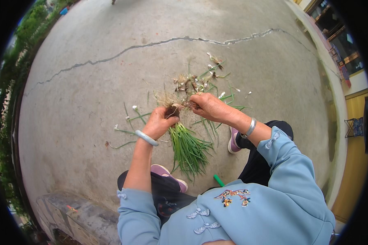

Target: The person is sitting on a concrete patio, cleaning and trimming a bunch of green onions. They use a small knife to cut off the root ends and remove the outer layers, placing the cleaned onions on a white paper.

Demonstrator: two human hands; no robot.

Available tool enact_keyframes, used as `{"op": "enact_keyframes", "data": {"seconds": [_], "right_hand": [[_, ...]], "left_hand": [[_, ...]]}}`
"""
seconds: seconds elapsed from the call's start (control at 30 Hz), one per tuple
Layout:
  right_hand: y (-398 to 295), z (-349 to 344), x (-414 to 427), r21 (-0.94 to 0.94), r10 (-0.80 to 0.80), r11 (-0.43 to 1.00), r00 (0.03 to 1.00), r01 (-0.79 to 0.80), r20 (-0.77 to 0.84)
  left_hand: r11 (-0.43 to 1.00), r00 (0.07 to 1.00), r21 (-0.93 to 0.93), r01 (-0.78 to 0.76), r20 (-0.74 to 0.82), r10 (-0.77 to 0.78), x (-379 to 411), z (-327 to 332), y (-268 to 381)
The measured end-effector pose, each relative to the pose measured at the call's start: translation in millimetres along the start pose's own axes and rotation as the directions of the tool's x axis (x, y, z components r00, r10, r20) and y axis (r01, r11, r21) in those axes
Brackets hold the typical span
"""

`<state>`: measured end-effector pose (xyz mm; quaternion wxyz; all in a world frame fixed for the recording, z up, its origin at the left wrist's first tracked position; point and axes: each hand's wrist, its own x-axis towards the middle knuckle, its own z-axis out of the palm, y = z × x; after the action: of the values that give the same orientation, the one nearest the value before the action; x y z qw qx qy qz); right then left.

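Note:
My left hand (160,122) grips a bunch of green chives (188,150) near its root end, with the long leaves hanging down toward my feet. Pale, stringy roots (166,99) and a dark brown clump stick out above that hand. With its fingers pinched together, my right hand (210,106) holds brownish root matter (190,105) beside the bunch's root end. Just beyond both hands, a scatter of plucked roots, brown husks and white bulb ends (196,82) lies on the concrete. Loose green stalks (138,114) are strewn to the left of my left hand.
A long crack (159,43) crosses the concrete floor (89,128) ahead. My purple shoes (164,171) flank the leaves, and a green rod-like object (218,180) shows between my legs. A low stone ledge (82,211) stands at lower left; greenery (6,122) borders the left side.

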<state>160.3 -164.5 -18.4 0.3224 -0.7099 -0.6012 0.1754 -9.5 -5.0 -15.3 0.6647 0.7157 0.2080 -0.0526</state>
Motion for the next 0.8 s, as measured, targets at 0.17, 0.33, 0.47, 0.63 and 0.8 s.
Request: {"op": "enact_keyframes", "data": {"seconds": [0.17,0.33,0.47,0.63,0.8], "right_hand": [[28.3,-19.7,-3.3,-0.193,0.081,0.976,0.991,-0.102,-0.11],[29.0,-30.8,-5.6,0.066,0.403,0.914,0.915,-0.401,-0.025],[36.2,-19.3,-5.3,0.362,0.507,0.768,0.847,-0.528,0.158],[16.7,-23.0,1.3,0.472,0.531,0.649,0.8,-0.596,0.28],[2.7,-21.5,13.4,0.793,0.481,0.216,0.769,-0.569,0.421]], "left_hand": [[0.997,0.998,-0.076,-0.004,-0.069,-0.001,-14.3,-15.0,-7.9],[0.995,0.993,-0.096,0.027,-0.112,-0.038,-12.6,-29.5,-11.4],[0.985,0.986,-0.168,0.023,-0.161,-0.05,-4.5,-22.8,-10.1],[0.948,0.98,-0.315,-0.043,-0.197,-0.021,7.8,-20.3,-23.0],[0.95,0.808,0.213,-0.23,-0.502,0.308,25.8,1.9,-26.2]]}}
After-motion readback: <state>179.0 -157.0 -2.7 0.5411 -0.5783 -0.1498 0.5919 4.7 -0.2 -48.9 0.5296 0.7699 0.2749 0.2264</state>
